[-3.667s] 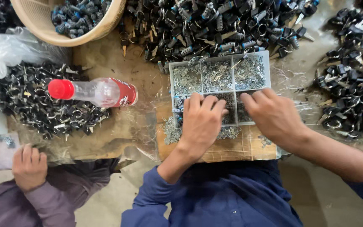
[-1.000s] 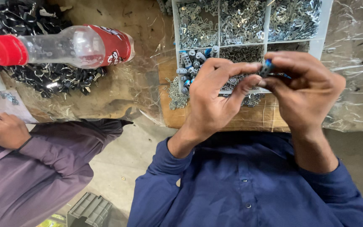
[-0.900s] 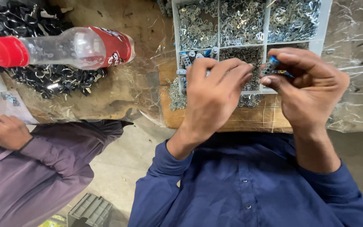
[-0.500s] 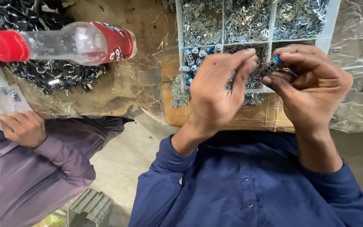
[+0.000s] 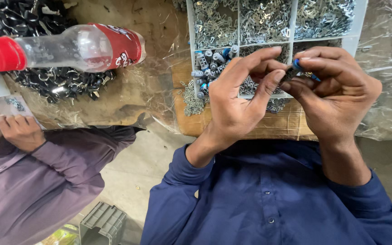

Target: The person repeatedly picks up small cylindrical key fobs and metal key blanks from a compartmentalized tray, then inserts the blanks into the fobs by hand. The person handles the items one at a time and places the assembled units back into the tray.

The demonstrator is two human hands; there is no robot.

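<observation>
My right hand (image 5: 336, 93) pinches a small dark part with a blue tip (image 5: 296, 69) between thumb and fingers. My left hand (image 5: 241, 97) meets it, thumb and forefinger closed on the same part's near end. Both hands hover over the near edge of a clear compartment tray (image 5: 359, 38) filled with small metal clips. One near compartment holds little grey and blue cylinders (image 5: 207, 61). The tray rests on a piece of cardboard (image 5: 282, 124).
A plastic bottle with a red cap (image 5: 64, 47) lies on its side at the left, over a heap of dark metal parts (image 5: 55, 84). Another person's hand (image 5: 21, 131) in a purple sleeve works at far left. A grey crate (image 5: 103, 222) sits on the floor below.
My hands lifted from the tray and came together on the small blue-tipped part. The view has shifted closer. The other person's hand moved slightly.
</observation>
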